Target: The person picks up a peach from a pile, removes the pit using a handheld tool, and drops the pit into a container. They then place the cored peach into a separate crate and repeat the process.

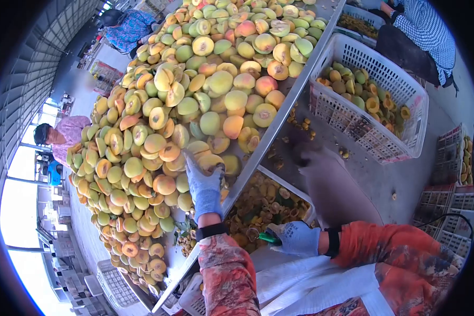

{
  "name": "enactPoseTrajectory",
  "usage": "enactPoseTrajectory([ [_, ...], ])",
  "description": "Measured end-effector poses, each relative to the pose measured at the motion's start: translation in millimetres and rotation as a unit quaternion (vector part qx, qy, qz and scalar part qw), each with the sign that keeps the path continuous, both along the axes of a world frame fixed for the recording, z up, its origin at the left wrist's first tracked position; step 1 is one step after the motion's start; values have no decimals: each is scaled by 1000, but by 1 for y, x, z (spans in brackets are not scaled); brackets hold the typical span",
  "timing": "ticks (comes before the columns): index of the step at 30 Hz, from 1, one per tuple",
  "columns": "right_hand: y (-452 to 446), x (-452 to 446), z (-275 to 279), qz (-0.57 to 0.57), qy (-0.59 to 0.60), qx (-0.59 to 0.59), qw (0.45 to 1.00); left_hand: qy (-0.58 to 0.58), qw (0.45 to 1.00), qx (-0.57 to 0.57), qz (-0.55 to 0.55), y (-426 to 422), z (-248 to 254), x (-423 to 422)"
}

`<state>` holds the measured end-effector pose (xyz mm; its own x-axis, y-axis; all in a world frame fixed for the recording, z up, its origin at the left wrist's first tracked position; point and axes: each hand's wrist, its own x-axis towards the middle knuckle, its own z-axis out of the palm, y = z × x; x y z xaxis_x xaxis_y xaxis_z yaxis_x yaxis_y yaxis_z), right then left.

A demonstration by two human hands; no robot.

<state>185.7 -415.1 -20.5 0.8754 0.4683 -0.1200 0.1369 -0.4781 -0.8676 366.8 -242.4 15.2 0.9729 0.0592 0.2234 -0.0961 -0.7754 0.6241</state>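
Note:
A large heap of peaches [221,81], many of them cut in half, covers the metal-edged table. My left hand [204,184], in a pale blue glove, reaches into the near edge of this heap. Its index finger and thumb are apart, beside a yellowish peach half [209,161]; no firm grip on it shows. Lower right, my right hand [296,238], also gloved, is closed around a green-handled pitting tool [269,238], whose small loop end points left. Below that tool is a bin [309,203] of peach pits and scraps.
The table's metal rim [271,131] runs diagonally between heap and bins. A white plastic crate [371,55] of peach pieces stands at right. More crates [437,203] are stacked at far right. Co-workers are at left [68,134], top left [126,31] and top right [426,39].

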Motion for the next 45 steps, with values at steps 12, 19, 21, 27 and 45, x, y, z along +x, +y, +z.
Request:
enactPoseTrajectory([
  [12, -6, -15, 15, 2, 11, -48, 999, -43, 700, -692, 171, 65, 58, -116],
  [19, -1, -37, 57, 12, -124, 59, 990, -34, 643, -757, 111, 74, 34, -242],
  [21, 4, -41, 78, 39, -172, 48, 983, 12, 683, -722, 107, 49, 48, -260],
  [27, 12, -58, 109, 165, -261, -83, 947, 19, 792, -610, 23, 24, 39, -284],
  [45, 18, -90, 130, 202, -114, -106, 967, -3, 756, -652, 59, 6, 94, -320],
])
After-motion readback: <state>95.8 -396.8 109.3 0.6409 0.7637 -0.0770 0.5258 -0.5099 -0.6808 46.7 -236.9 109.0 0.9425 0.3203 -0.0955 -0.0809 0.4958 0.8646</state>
